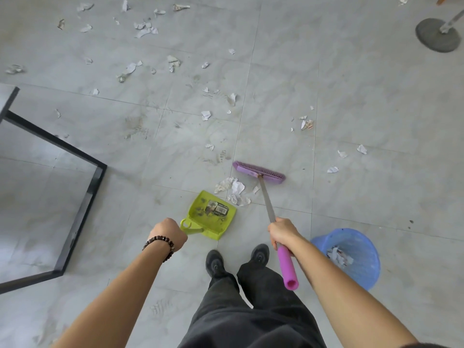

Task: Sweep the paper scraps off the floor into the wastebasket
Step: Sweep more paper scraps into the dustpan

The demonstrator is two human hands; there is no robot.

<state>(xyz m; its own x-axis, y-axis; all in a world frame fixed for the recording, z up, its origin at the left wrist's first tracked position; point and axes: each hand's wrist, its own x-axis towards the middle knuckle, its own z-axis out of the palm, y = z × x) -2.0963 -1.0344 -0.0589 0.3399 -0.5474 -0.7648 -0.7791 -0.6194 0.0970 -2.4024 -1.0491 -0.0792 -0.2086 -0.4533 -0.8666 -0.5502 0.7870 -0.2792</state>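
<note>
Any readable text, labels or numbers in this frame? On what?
No text can be read.
Sticker in the green dustpan: barcode and print, too small to read.
Paper scrap on the floor beyond the broom: coloured print, blurred.

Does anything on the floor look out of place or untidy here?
Yes. Torn paper scraps lie scattered across the floor, and a small pile sits just outside the mouth of the green dustpan, beside the purple broom.
</note>
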